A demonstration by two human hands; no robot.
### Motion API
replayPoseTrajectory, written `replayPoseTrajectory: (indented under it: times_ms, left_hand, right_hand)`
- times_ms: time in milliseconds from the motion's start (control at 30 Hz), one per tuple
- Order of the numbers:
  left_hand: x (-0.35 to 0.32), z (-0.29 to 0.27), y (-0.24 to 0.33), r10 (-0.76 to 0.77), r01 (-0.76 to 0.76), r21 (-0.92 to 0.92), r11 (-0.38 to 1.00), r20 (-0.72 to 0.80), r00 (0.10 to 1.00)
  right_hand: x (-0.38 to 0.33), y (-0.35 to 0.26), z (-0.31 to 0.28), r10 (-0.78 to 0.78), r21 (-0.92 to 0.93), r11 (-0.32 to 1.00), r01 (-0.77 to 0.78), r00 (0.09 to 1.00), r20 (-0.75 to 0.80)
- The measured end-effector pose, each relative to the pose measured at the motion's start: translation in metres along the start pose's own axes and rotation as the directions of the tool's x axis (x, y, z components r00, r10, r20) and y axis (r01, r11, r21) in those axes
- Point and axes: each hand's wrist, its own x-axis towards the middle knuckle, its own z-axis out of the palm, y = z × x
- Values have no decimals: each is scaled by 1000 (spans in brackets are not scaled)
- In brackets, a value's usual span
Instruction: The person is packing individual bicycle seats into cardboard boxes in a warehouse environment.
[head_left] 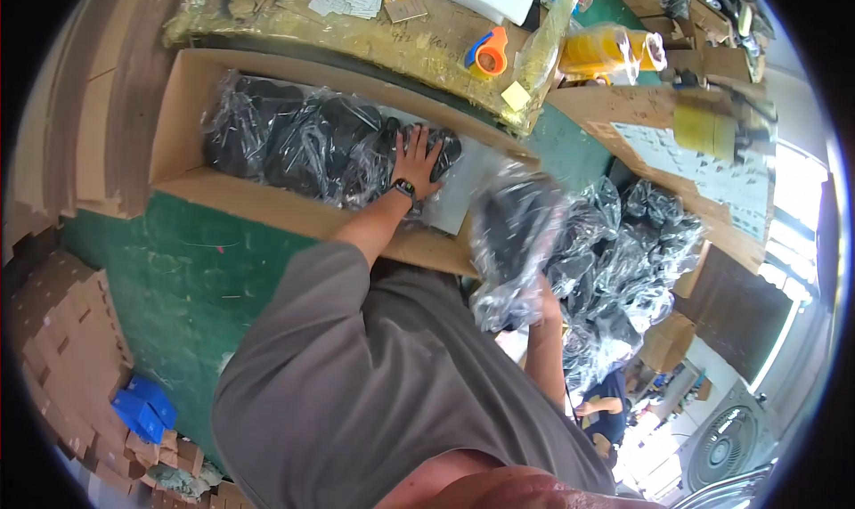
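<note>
A long open cardboard box (267, 208) lies in front of me, holding a row of black objects in clear plastic bags (312, 144). My left hand (415, 163), with a dark watch on its wrist, rests with spread fingers on the bagged objects at the row's right end. Beside it, a pale flat surface (459, 184) shows inside the box. Near the box's right end, my right hand (547, 304) grips a black object in a clear plastic bag (518, 228); the bag partly hides its fingers. Right of that hand rises a heap of similar bagged objects (623, 251).
Beyond the box runs a tape-covered workbench (356, 19) bearing an orange-and-blue tape dispenser (488, 53) and yellow rolls (606, 53). Flattened cardboard (67, 349) and a blue box (144, 409) lie at left. Another person (607, 411) and a fan (726, 442) are at lower right.
</note>
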Motion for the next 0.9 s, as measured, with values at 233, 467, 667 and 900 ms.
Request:
replayPoseTrajectory:
  times_ms: [233, 467, 667, 900]
  left_hand:
    - [10, -1, -60, 198, -189, -93, 978, 104, 975]
    - [1, -12, -40, 299, -285, -161, 945, 70, 952]
    - [-72, -76, -75, 2, -13, -139, 990, -78, 997]
    - [-60, -88, -99, -227, 241, 37, 970, -226, 947]
  right_hand:
    - [112, -36, 61, 89, -935, 200, -292, 956, -279]
    - [339, 37, -82, 443, -873, -159, -460, 757, -480]
    - [317, 98, -4, -718, -990, -13, -142, 690, -89]
    - [300, 130, 9, -371, -968, -185, -168, 924, -89]
